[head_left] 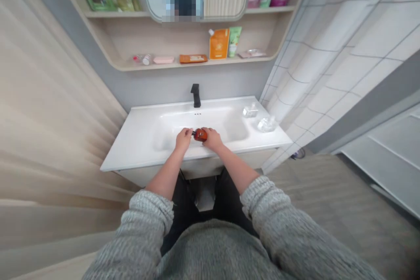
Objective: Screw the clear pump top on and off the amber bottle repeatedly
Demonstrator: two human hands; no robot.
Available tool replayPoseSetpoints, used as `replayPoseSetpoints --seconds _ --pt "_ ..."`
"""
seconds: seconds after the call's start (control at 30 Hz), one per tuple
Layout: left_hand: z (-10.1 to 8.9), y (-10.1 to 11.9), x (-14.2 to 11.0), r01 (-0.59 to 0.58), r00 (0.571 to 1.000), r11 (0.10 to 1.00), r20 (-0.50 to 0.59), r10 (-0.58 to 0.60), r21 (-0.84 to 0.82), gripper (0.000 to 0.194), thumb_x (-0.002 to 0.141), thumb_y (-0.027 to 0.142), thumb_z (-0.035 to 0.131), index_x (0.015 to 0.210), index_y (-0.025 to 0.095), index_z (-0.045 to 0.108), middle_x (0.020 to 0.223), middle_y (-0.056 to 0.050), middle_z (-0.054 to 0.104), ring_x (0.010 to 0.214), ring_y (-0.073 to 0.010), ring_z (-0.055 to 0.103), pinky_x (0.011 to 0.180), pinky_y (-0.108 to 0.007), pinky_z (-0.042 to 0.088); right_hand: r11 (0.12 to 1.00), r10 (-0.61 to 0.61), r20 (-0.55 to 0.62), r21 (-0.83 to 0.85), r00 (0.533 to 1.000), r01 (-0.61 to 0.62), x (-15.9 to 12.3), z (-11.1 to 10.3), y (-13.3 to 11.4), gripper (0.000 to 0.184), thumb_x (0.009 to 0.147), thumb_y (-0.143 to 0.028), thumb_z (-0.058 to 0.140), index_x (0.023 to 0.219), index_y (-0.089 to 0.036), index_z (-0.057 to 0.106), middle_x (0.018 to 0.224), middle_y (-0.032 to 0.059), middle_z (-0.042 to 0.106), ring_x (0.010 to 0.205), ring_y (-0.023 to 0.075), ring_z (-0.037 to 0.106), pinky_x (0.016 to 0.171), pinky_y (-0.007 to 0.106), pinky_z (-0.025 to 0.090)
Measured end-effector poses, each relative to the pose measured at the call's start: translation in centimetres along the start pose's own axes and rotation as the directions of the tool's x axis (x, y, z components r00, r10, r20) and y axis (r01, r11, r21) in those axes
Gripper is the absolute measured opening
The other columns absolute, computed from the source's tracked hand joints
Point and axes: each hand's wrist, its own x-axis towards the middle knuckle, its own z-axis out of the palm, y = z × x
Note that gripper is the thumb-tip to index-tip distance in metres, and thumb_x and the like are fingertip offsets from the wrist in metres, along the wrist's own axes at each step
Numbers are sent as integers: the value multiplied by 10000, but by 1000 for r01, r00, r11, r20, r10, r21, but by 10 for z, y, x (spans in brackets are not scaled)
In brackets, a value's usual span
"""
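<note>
Over the front of the white sink basin (203,118), a small amber-brown bottle (201,134) with a black neck or pump top is held tilted on its side. My right hand (212,138) is wrapped round the bottle's body from the right. At the left end, the fingers of my left hand (183,138) pinch the black top (193,133). Fine detail of the top is too small to make out. Beyond the hands stands a black faucet (196,95) at the back of the sink.
Two clear containers, a nearer one (267,124) and a farther one (250,110), stand on the counter's right side. Above the faucet, a shelf (157,66) holds an orange pouch (219,44), a green tube (234,41) and a pink soap-like bar (163,59). Curtains hang on both sides.
</note>
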Motion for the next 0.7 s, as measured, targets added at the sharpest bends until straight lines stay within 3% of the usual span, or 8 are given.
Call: replayPoseSetpoints --seconds 0.07,0.2,0.3,0.37,0.47,0.53,0.63,0.7 --pt "0 1 -1 -56 998 998 43 55 17 74 916 287 718 938 251 779 1020 -77 811 1054 -292 762 1029 -442 591 1000 6 4 -3 1000 -6 0 0 0 845 775 -198 882 1570 -300 616 1453 123 725 1308 373 698 1113 501 582" --pt "0 3 -2 -123 992 992 32 124 -37 361 807 151 736 1148 255 791 1335 -104 791 1237 -295 746 1010 -420 607 1000 7 10 -3 1000 -7 1 0 1 855 770 -203 891 1573 -296 613 1438 117 731 1286 353 711 1112 477 584" --pt "0 3 -2 -29 1000 999 3 29 36 132 896 274 750 1025 255 774 1045 -86 809 1055 -300 766 1004 -447 595 1000 0 18 -12 1000 1 1 -1 2 866 772 -219 899 1583 -290 606 1431 115 736 1285 346 718 1116 466 586" --pt "1 3 -2 -34 998 997 46 31 65 98 892 298 769 980 256 770 974 -76 794 1025 -305 759 987 -446 590 1000 3 29 -22 1000 -2 2 -1 2 867 772 -229 909 1583 -280 607 1417 118 742 1279 346 725 1111 463 590" --pt "3 3 -3 -116 990 993 80 115 3 392 800 199 785 1188 253 775 1221 -98 795 1098 -288 752 926 -406 597 1000 4 24 -27 1000 -3 3 -1 3 879 765 -239 930 1582 -273 608 1407 124 748 1272 348 733 1103 460 595" --pt "3 3 -3 -102 994 995 37 103 -15 485 811 219 788 1292 261 741 1237 -93 786 1049 -263 749 906 -389 596 1000 1 18 -23 1000 0 4 0 4 881 762 -238 937 1580 -267 611 1400 127 752 1259 344 740 1102 458 596" --pt "3 3 -3 -31 1000 998 2 31 56 215 923 363 760 1116 269 751 950 -52 773 910 -260 730 926 -405 589 1000 -5 18 -16 1000 6 5 2 5 869 761 -227 931 1572 -267 619 1390 123 758 1251 331 747 1113 450 592" --pt "3 4 -4 -54 998 995 27 51 89 113 950 365 738 1008 269 750 900 -57 770 913 -277 736 955 -424 587 1000 -10 14 0 1000 10 6 3 7 870 752 -223 933 1562 -271 621 1391 112 758 1262 320 746 1120 441 590"
